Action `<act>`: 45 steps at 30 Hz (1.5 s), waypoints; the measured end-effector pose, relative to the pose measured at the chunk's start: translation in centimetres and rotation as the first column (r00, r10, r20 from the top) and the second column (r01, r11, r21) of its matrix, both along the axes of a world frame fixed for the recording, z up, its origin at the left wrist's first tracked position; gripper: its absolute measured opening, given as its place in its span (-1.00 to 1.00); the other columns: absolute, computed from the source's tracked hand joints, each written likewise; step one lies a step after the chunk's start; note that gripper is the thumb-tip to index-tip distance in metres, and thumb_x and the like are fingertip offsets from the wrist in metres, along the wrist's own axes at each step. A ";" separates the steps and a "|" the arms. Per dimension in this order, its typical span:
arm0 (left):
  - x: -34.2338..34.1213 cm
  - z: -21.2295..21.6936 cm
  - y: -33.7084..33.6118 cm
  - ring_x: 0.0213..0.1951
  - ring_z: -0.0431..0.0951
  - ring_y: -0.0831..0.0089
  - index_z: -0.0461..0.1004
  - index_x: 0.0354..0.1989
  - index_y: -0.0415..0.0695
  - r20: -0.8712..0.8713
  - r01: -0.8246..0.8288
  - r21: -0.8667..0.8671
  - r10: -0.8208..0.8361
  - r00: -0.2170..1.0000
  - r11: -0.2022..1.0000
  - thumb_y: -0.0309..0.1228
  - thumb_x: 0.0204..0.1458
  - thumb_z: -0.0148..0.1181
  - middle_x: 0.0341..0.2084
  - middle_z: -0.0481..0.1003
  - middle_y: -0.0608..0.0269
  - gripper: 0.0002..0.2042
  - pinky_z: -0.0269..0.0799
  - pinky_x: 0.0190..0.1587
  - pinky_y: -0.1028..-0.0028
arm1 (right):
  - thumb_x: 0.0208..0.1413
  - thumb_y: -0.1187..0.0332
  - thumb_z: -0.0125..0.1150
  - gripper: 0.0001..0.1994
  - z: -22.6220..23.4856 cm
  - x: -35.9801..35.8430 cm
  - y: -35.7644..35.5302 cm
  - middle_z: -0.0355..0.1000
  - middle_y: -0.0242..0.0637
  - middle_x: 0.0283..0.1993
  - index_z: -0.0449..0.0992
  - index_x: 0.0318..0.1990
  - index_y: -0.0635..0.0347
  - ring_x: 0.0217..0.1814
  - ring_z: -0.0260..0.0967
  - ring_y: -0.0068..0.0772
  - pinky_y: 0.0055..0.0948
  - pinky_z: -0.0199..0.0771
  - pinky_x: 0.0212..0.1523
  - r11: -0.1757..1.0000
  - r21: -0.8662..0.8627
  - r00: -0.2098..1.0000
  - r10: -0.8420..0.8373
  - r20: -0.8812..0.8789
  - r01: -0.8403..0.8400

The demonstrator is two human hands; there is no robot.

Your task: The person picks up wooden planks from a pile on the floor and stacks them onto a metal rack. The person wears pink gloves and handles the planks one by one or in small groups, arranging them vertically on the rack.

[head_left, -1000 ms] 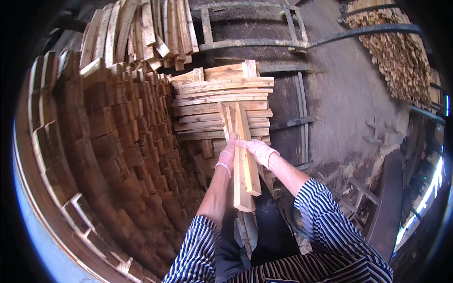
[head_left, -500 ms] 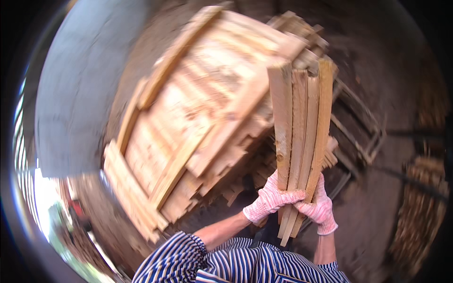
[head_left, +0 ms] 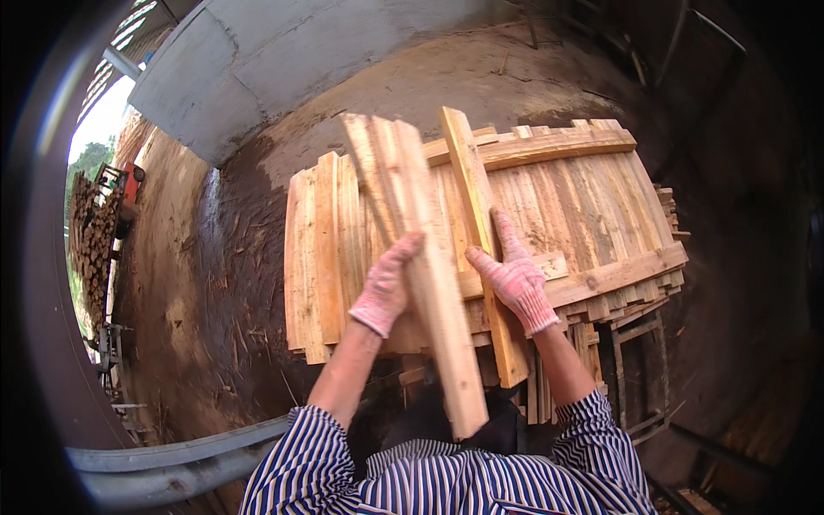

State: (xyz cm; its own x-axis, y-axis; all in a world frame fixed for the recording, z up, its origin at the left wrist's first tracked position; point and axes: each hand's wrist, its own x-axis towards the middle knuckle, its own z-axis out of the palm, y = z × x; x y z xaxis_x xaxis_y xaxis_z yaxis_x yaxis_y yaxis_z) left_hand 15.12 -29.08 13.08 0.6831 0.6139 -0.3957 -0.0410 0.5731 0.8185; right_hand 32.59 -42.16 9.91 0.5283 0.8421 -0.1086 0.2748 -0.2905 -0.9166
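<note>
Both my hands wear pink-and-white knit gloves. My left hand (head_left: 390, 283) is closed around a few long wooden boards (head_left: 421, 223), held together and tilted, their near ends toward my body. In my right hand (head_left: 515, 279) is a single narrow board (head_left: 472, 184), apart from the others. The right thumb lies across this board and the index finger stretches along its edge; the remaining fingers are hidden. Beneath both hands lies a large stack of wooden boards (head_left: 592, 206), its top layer side by side, with crosswise strips (head_left: 618, 275) on it.
A metal frame (head_left: 639, 369) stands at the stack's near right side. A grey metal rail (head_left: 189, 468) runs along the lower left. The brown dirt floor (head_left: 240, 318) holds wood scraps. A grey wall (head_left: 292, 69) rises behind, and a load of logs (head_left: 93, 232) shows far left.
The bundle both hands gripped is now split: several boards in the left hand, one in the right. My hands have moved left and apart, over the stack, and the view has turned.
</note>
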 end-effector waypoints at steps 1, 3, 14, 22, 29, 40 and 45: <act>-1.4 -0.1 1.7 -0.24 0.69 0.27 0.52 -0.01 -0.30 -0.053 -0.123 0.088 0.128 0.990 0.988 -0.09 -0.01 0.47 -0.23 0.63 0.09 -0.45 0.72 -0.11 0.25 | 0.10 -0.14 0.30 -0.01 -1.1 -0.4 1.8 0.27 0.07 0.41 -0.14 0.57 -0.07 0.43 0.28 -0.01 -0.21 0.32 0.36 0.999 -0.028 0.998 -0.019 0.059 0.021; -7.9 0.2 5.3 -0.23 0.71 0.29 0.53 0.01 -0.24 0.001 -0.260 0.027 0.260 0.966 0.965 -0.22 0.06 0.42 -0.20 0.64 0.05 -0.57 0.73 -0.13 0.27 | 0.10 -0.13 0.29 -0.02 0.9 -4.1 5.3 0.34 0.06 0.34 -0.12 0.57 -0.10 0.35 0.35 0.00 -0.15 0.39 0.28 0.971 -0.215 0.995 0.102 -0.013 -0.102; -22.7 -9.3 17.6 -0.27 0.70 0.11 0.49 0.05 -0.24 0.145 -0.256 -0.232 0.294 0.945 0.938 -0.04 0.08 0.37 -0.22 0.64 -0.08 -0.46 0.71 -0.22 0.14 | 0.29 -0.16 0.02 -0.21 -5.7 -19.7 22.7 0.22 0.14 0.39 -0.01 0.52 0.07 0.42 0.22 0.17 0.05 0.26 0.35 0.907 -0.392 0.944 0.252 0.214 -0.153; -23.6 -9.4 18.7 0.10 0.56 0.22 0.39 0.27 -0.11 0.043 -0.390 -0.061 0.393 0.918 0.919 0.00 0.10 0.35 0.15 0.48 0.11 -0.36 0.62 0.08 0.15 | 0.00 -0.20 0.37 0.09 3.6 -26.1 19.7 0.14 0.18 0.46 -0.07 0.54 0.16 0.53 0.08 0.07 -0.16 0.15 0.47 0.910 -0.123 0.911 0.373 -0.176 -0.396; -17.4 -2.6 19.5 -0.05 0.62 0.08 0.35 0.01 -0.21 -0.004 -0.093 -0.053 0.093 0.996 0.994 0.26 0.05 0.26 -0.25 0.48 0.04 -0.28 0.73 -0.15 0.20 | -0.01 0.06 0.42 -0.08 3.8 -19.4 16.6 0.36 0.06 0.24 0.06 0.52 -0.35 0.25 0.43 -0.03 -0.16 0.46 0.25 0.957 -0.277 0.994 0.102 0.036 -0.088; -17.2 -8.7 22.7 -0.23 0.63 0.06 0.30 0.08 -0.27 -0.013 -0.079 -0.259 0.078 0.997 0.963 0.28 0.13 0.15 -0.21 0.52 -0.06 -0.25 0.65 -0.19 0.19 | 0.21 -0.28 0.03 -0.16 -3.0 -19.9 20.7 0.06 0.16 0.51 0.02 0.54 -0.09 0.49 0.14 0.12 -0.07 0.26 0.38 0.902 -0.414 0.805 0.152 0.574 0.125; -18.4 -8.0 23.3 0.43 0.02 0.21 -0.15 0.51 -0.21 0.313 0.453 -0.890 0.800 0.512 0.058 0.21 0.30 -0.20 0.43 0.03 -0.01 -0.16 0.06 0.42 0.25 | 0.21 0.09 0.27 -0.20 0.5 -21.2 19.2 0.13 0.05 0.50 0.06 0.52 0.12 0.55 0.07 -0.07 -0.33 0.06 0.52 0.950 0.283 0.950 0.204 -0.236 -0.134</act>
